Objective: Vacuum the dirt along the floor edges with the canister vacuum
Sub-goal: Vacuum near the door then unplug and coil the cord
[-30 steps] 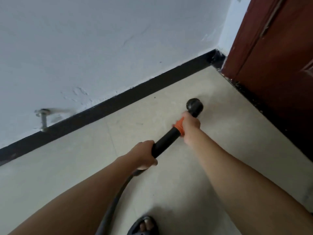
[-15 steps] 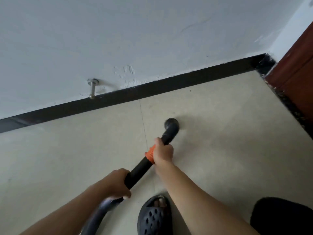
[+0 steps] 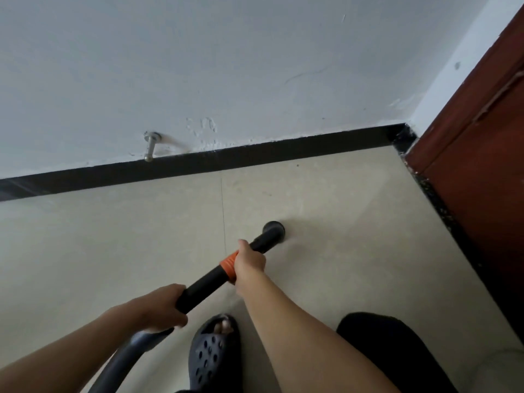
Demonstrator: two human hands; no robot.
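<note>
A black vacuum wand [image 3: 204, 290] with an orange collar [image 3: 228, 265] slants up and to the right across the beige tiled floor [image 3: 326, 279]. Its round nozzle [image 3: 274, 229] sits on the floor, well short of the black skirting [image 3: 255, 154]. My right hand [image 3: 249, 260] grips the wand at the orange collar. My left hand [image 3: 163, 309] grips the wand's lower end, where the grey hose [image 3: 124, 355] joins it. The canister itself is out of view.
A metal door stop [image 3: 149, 146] sticks out of the white wall just above the skirting. A dark red door [image 3: 482, 154] stands at the right over a speckled black threshold [image 3: 442, 211]. My foot in a black perforated slipper [image 3: 212, 353] is below the wand, and a black-clad knee [image 3: 391, 350] is at lower right.
The view has swung left and back right, with the door coming further into frame again. The nozzle has slid right across the floor, away from the tile joint. Both hands keep their grips.
</note>
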